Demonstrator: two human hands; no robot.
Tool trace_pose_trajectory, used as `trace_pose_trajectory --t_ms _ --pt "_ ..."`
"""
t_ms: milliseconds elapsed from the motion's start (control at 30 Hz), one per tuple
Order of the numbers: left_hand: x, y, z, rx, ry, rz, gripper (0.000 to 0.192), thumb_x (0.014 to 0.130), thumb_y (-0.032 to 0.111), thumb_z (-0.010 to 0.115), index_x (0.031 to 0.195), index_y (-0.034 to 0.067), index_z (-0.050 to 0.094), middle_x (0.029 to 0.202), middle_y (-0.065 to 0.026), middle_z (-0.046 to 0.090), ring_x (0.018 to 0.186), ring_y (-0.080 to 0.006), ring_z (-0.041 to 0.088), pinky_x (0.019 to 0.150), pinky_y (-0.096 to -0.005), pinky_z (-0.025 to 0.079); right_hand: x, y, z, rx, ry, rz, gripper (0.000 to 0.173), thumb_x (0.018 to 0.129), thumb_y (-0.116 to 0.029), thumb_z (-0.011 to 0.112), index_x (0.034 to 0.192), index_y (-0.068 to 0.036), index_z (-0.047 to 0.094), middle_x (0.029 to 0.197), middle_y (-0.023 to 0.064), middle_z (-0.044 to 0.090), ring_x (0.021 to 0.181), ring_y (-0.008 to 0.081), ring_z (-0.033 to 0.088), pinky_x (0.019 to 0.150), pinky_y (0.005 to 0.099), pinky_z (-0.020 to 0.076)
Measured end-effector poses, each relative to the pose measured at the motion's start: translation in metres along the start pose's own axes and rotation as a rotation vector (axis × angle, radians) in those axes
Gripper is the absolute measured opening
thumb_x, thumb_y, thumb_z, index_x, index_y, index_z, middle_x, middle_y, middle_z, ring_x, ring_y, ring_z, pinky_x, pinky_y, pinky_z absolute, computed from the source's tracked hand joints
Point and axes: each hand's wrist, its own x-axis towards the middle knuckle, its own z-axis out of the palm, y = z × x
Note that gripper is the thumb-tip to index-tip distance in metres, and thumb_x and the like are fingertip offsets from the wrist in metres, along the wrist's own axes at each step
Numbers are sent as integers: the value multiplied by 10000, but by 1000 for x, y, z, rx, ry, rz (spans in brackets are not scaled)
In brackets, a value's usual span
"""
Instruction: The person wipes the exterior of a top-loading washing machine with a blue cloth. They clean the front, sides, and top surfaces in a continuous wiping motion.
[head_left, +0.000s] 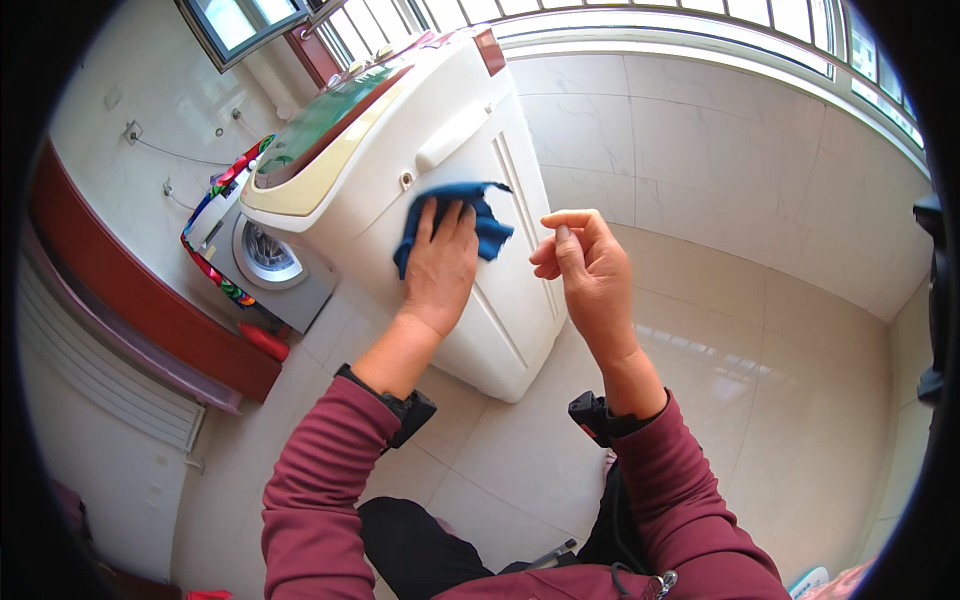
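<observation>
A blue cloth lies against the white side panel of a top-loading washing machine, pressed there by my left hand. Its fingers are spread over the cloth, and part of the cloth hangs loose to the right of them. My right hand is raised just right of the panel's edge, fingers curled and thumb near the index finger, with nothing seen in it. On the machine's top is a green see-through lid. A small round fitting and a moulded handle ridge stand out on the panel above the cloth.
A grey front-loading washer with a colourful cover stands behind at the left, a red object on the floor beside it. A radiator is at far left. A tiled wall under a barred window runs behind, above the tiled floor.
</observation>
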Motion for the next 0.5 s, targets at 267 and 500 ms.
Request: trace_pose_trajectory --t_ms 267,500 --pt "-34 38 36 -112 -229 62 339 883 129 583 1173 3 705 1293 -89 622 1362 -270 452 1270 -488 171 2 0 -7 -50 0 -16 163 1080 -96 479 1114 -21 619 796 54 690 691 77 627 663 224 528" --pt "-30 49 39 -204 -129 36 226 856 98 601 1010 -15 722 1186 -121 640 1304 -296 491 1235 -508 230 0 0 -7 -40 -19 24 154 1073 -88 487 1106 -18 621 793 53 687 689 76 623 668 227 532"
